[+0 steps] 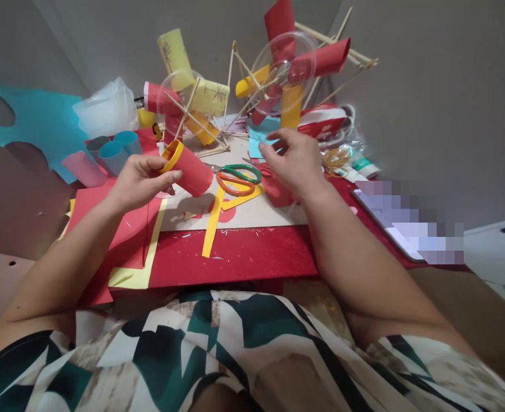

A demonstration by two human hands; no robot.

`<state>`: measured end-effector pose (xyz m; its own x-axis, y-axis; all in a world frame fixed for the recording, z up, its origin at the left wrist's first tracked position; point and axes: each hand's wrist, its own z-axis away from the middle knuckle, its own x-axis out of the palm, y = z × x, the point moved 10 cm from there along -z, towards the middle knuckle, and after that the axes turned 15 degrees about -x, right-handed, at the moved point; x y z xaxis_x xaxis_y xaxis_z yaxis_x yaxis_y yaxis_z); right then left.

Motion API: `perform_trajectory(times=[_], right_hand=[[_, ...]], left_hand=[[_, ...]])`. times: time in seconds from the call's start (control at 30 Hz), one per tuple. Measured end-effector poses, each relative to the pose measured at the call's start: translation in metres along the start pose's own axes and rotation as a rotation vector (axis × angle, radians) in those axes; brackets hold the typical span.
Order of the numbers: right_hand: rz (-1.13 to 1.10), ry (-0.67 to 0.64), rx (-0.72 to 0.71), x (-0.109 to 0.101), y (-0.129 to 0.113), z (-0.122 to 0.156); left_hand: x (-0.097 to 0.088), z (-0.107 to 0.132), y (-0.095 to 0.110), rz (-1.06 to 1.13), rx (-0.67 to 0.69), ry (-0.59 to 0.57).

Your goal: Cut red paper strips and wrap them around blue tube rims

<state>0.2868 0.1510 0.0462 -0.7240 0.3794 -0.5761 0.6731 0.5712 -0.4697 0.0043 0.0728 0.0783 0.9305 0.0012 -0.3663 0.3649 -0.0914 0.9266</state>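
One left hand (139, 178), centre-left, pinches a likely light, crushable red tube (195, 173) by its rim (179, 148), probably safest; right hand (293, 160), centre, curls, grasp unclear.

One pair of metal scissors with green-and-orange handles (237, 180). Left of the scissors, one red paper tube with a yellow rim (193, 171); farther left, four paper cylinders: one pink (84, 169), one grey (98, 147), two blue (113, 158). Behind the scissors, two wheels of coloured paper tubes (186, 80) (287, 66). One bare left hand (143, 180) and one bare right hand (295, 160) flank the scissors.
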Motion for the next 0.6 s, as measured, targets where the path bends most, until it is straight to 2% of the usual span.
perform_trajectory(times=[0.07,0.1,0.17,0.23,0.3,0.47,0.6], right_hand=[[-0.313,-0.060,-0.049,0.017,-0.028,0.007],[-0.498,-0.119,-0.027,0.029,-0.040,0.012],[-0.834,-0.273,0.084,0.057,-0.060,0.029],[-1.064,-0.339,0.183,0.073,-0.075,0.042],[-1.144,-0.314,0.245,0.078,-0.078,0.048],[-1.183,-0.088,0.395,0.072,-0.058,0.049],[-1.389,-0.025,0.595,0.079,-0.055,0.055]], left_hand=[[0.003,0.000,0.002,-0.015,-0.007,-0.050],[0.005,-0.001,0.002,-0.007,-0.016,-0.074],[0.004,-0.003,0.000,0.057,-0.027,-0.076],[0.005,-0.005,-0.001,0.110,-0.033,-0.058],[0.007,-0.006,0.001,0.140,-0.028,-0.024],[0.010,-0.003,0.012,0.127,-0.006,0.063],[0.018,-0.001,0.018,0.108,-0.006,0.071]])
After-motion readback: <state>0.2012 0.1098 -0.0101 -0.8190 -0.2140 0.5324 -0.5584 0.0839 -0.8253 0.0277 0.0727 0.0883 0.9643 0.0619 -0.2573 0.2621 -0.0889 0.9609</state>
